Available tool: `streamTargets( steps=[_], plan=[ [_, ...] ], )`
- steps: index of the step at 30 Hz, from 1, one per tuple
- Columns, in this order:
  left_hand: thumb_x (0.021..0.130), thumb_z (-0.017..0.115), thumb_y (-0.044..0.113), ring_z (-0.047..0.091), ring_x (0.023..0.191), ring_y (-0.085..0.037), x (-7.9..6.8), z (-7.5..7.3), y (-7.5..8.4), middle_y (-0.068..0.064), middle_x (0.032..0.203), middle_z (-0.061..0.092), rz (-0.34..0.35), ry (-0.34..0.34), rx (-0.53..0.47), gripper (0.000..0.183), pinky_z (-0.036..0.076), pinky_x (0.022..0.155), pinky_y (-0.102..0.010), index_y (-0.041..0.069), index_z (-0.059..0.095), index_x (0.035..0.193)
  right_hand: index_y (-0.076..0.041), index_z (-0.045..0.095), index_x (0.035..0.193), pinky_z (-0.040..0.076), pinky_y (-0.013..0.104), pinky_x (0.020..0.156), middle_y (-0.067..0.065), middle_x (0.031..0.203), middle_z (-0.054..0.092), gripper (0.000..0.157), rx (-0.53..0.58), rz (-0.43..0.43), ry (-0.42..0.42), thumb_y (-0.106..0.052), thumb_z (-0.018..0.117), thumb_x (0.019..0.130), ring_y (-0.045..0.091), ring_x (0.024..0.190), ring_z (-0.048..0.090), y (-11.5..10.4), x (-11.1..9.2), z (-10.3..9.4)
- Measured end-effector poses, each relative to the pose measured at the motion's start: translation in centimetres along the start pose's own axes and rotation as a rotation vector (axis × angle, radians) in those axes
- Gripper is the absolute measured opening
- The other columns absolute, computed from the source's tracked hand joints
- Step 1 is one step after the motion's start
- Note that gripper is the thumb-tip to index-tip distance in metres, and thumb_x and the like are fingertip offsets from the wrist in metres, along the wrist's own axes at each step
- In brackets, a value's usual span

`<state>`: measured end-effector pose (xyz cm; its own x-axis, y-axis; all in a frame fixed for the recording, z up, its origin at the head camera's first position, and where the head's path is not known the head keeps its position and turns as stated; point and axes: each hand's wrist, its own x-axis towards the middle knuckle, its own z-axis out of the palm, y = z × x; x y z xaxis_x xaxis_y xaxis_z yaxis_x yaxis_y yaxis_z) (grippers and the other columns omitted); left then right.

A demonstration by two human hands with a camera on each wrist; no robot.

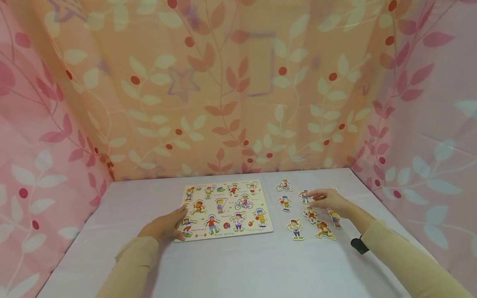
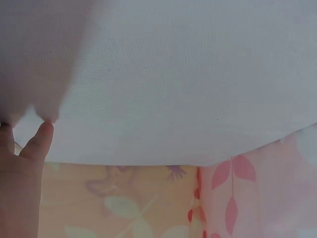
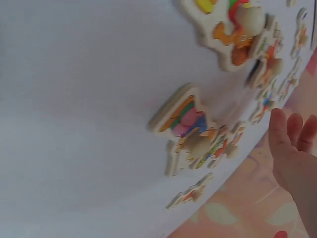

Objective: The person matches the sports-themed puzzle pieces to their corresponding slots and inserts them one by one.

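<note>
A pale wooden puzzle board printed with children playing sports lies on the table. My left hand rests at its left edge, fingertips along the side and thumb by the near corner. Beyond the board's right side, my right hand hovers with loosely bent fingers over loose puzzle pieces. Nearest its fingertips is a blue-capped figure piece, with a red-clad figure piece just below. The right wrist view shows round wooden knobs on the pieces and nothing between the fingers.
Other pieces lie around: a cyclist, a ball player, a purple-capped batter, a runner and a figure under the right wrist. A black object sits by the right sleeve. Patterned curtains enclose the table.
</note>
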<state>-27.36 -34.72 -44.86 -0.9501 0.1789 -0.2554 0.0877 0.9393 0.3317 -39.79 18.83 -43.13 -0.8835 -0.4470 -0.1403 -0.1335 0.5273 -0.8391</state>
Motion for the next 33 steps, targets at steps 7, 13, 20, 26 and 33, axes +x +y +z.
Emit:
streamTargets(
  steps=[7,13,20,26,33],
  plan=[
    [0.068,0.083,0.036,0.024,0.14,-0.045,0.1,-0.1,0.1,-0.02,0.158,0.019,-0.02,-0.01,-0.001,0.103,0.025,0.111,-0.058,-0.001,0.033,0.149,0.003,0.064,0.12,0.047,0.035,0.071,0.012,0.102,0.056,0.037,-0.047,0.03,0.016,-0.013,0.072,0.087,0.025,0.086,0.049,2.5,0.1,0.0],
    [0.067,0.082,0.038,0.024,0.14,-0.046,0.0,-0.3,0.2,-0.021,0.158,0.019,-0.009,-0.007,-0.002,0.104,0.025,0.111,-0.059,-0.002,0.033,0.149,0.005,0.065,0.115,0.044,0.032,0.069,0.01,0.096,0.058,0.037,-0.055,0.013,0.027,-0.012,0.075,0.085,0.023,0.083,0.049,3.2,0.2,0.5],
    [0.069,0.083,0.035,0.024,0.14,-0.046,0.4,0.1,-0.2,-0.023,0.157,0.019,-0.002,-0.012,0.018,0.103,0.025,0.111,-0.058,-0.004,0.031,0.148,-0.003,0.071,0.11,0.042,0.032,0.071,0.008,0.094,0.061,0.033,-0.157,0.046,0.065,-0.016,0.08,0.08,0.022,0.085,0.05,3.6,0.9,1.0],
    [0.069,0.083,0.034,0.023,0.14,-0.045,0.4,0.1,-0.3,-0.022,0.158,0.018,-0.01,-0.012,0.011,0.102,0.025,0.111,-0.057,-0.004,0.031,0.148,-0.001,0.072,0.104,0.041,0.029,0.068,0.005,0.088,0.062,0.029,-0.193,0.014,0.062,-0.013,0.08,0.079,0.019,0.08,0.049,4.0,1.3,1.2],
    [0.07,0.081,0.036,0.025,0.139,-0.046,0.1,-0.1,0.2,-0.023,0.157,0.02,0.006,-0.009,0.032,0.1,0.026,0.111,-0.057,-0.004,0.033,0.148,0.002,0.071,0.101,0.044,0.028,0.072,0.006,0.092,0.065,0.026,-0.177,0.023,0.073,-0.009,0.08,0.079,0.017,0.082,0.052,4.0,1.2,1.4]
  ],
)
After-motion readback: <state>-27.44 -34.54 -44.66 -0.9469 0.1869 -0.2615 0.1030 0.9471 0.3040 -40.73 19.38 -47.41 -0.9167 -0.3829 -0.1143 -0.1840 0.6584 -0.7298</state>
